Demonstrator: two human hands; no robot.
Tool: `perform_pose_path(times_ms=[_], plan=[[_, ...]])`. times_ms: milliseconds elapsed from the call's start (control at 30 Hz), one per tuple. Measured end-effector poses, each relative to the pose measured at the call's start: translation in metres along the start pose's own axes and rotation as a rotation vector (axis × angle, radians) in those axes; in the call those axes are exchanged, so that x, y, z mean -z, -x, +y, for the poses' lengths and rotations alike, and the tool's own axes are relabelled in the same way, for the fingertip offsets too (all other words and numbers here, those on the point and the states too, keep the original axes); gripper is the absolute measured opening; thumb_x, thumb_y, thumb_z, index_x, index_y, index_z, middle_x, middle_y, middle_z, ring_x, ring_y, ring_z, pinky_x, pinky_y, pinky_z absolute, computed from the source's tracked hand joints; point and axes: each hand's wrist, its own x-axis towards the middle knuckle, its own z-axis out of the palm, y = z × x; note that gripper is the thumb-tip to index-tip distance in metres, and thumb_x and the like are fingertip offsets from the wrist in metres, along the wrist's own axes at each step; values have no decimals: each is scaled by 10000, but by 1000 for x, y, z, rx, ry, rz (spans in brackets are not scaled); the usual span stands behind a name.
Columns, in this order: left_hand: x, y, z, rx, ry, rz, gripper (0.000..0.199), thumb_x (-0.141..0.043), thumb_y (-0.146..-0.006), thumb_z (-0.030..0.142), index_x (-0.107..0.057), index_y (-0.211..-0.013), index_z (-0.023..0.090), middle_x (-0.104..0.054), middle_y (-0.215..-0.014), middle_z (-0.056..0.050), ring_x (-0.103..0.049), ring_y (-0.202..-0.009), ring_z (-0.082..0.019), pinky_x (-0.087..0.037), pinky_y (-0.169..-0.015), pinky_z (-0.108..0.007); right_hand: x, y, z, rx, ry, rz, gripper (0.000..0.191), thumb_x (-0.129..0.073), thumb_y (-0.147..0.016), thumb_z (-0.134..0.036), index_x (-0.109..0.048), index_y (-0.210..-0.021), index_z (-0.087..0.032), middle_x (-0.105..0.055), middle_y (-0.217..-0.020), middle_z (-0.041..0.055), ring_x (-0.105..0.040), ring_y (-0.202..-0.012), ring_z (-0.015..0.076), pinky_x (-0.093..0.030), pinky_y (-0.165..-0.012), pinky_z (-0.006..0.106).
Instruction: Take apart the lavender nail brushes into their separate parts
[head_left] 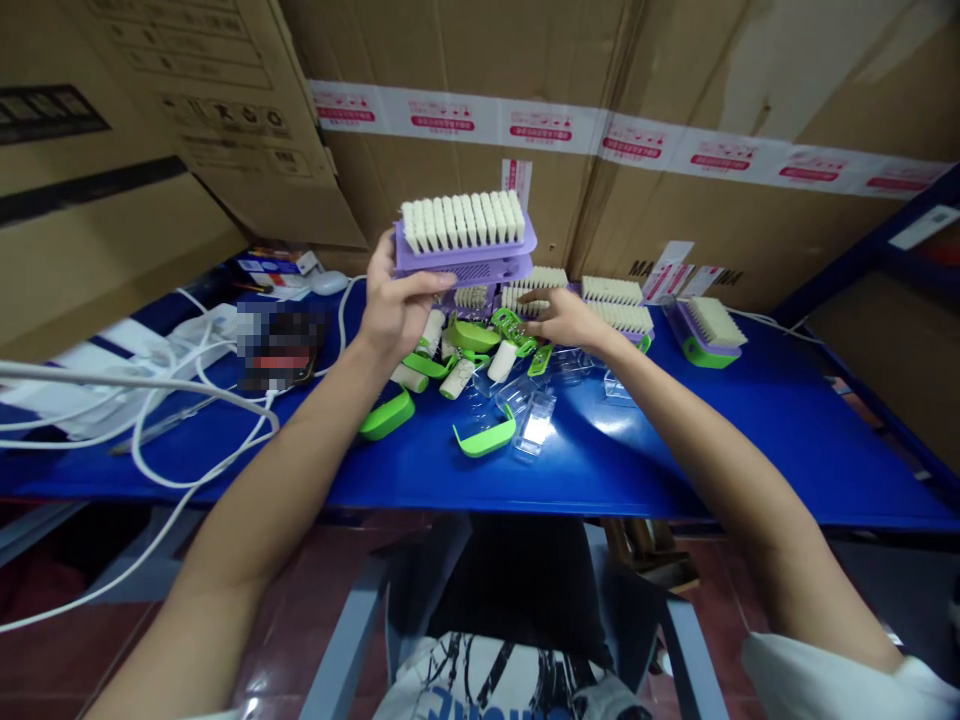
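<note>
My left hand grips a purple scrub brush with rows of cream bristles facing up, raised above the table. My right hand reaches in from the right, fingers apart, over the loose parts, beside a green plastic frame. Whether its fingertips touch that frame, I cannot tell. Under both hands lie several white rollers, curved green pieces and clear plastic covers. More bristle brushes stand behind the right hand.
At the right, a brush with a green end sits on the blue table. White cables loop across the left side, near a dark pixelated object. Tall cardboard boxes wall off the back.
</note>
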Motion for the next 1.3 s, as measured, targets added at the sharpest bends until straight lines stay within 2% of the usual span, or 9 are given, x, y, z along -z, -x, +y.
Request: perform_pose_path(times_ms=[200, 333, 433, 533, 633, 833, 1000, 1167, 1300], plan=[[5, -2, 8, -20, 32, -65, 411, -867, -736, 396, -684, -1102, 359, -787, -1100, -7, -727, -1261, -298, -638, -1105, -544, 13, 20, -7, 229, -47, 491, 328, -731, -939, -312, -828, -1237, -216, -874, -1170, 118, -826, -1085, 322, -658, -1064, 544], [2, -3, 14, 24, 36, -35, 261, -827, -731, 429, -687, -930, 335, -781, -935, -11, -735, -1228, -314, -620, -1148, -565, 30, 21, 12, 217, -217, 655, 285, -776, -921, -477, -795, -1104, -260, -861, -1146, 88, -825, -1084, 294, -661, -1071, 533], [0, -2, 14, 53, 65, -50, 238, -814, -707, 394, -686, -894, 322, -783, -909, -16, -746, -1199, -318, -640, -1107, -558, 49, 11, 35, 124, -451, 752, 496, -844, -814, -665, -692, -1100, -290, -815, -1166, 88, -796, -1158, 313, -691, -968, 521], [1, -1, 12, 74, 69, -73, 275, -808, -694, 356, -704, -946, 318, -809, -987, -16, -757, -1184, -313, -656, -1079, -553, 67, 9, 51, 55, -683, 728, 604, -897, -711, -699, -609, -1082, -320, -776, -1259, 68, -760, -1250, 320, -710, -911, 496], [-1, 3, 11, 63, 40, -126, 402, -838, -702, 357, -716, -1084, 328, -826, -1141, -18, -751, -1241, -328, -667, -1046, -567, 72, 25, 55, 53, -822, 651, 549, -937, -658, -550, -576, -1009, -333, -768, -1233, 24, -762, -1225, 291, -717, -947, 489], [-11, 10, 18, 143, 32, -106, 633, -976, -586, 367, -719, -1164, 332, -819, -1187, 32, -701, -1305, -329, -615, -1123, -592, 62, 65, 49, 3, -762, 491, 385, -862, -712, -439, -602, -964, -308, -773, -1123, 37, -781, -1120, 285, -717, -977, 555], [-13, 10, 22, 181, -37, -130, 722, -1028, -523, 514, -717, -1149, 334, -801, -1171, 53, -603, -1402, -353, -554, -1146, -621, 72, 75, 54, -7, -846, 525, 363, -907, -688, -375, -576, -810, -287, -783, -1040, 43, -819, -1041, 293, -694, -1048, 597], [-11, 13, 17, 102, -26, -185, 654, -988, -639, 458, -705, -1218, 345, -803, -1206, 20, -637, -1429, -362, -570, -1156, -608, 76, 83, 54, -33, -843, 532, 492, -987, -679, -511, -575, -830, -289, -800, -1013, 35, -846, -939, 257, -717, -973, 487], [-11, 15, 15, 84, -19, -240, 621, -993, -685, 436, -704, -1225, 331, -796, -1192, -15, -692, -1374, -350, -621, -1125, -576, 71, 89, 38, 13, -735, 495, 563, -941, -713, -660, -667, -1087, -340, -799, -1115, 20, -835, -917, 238, -729, -882, 433]])
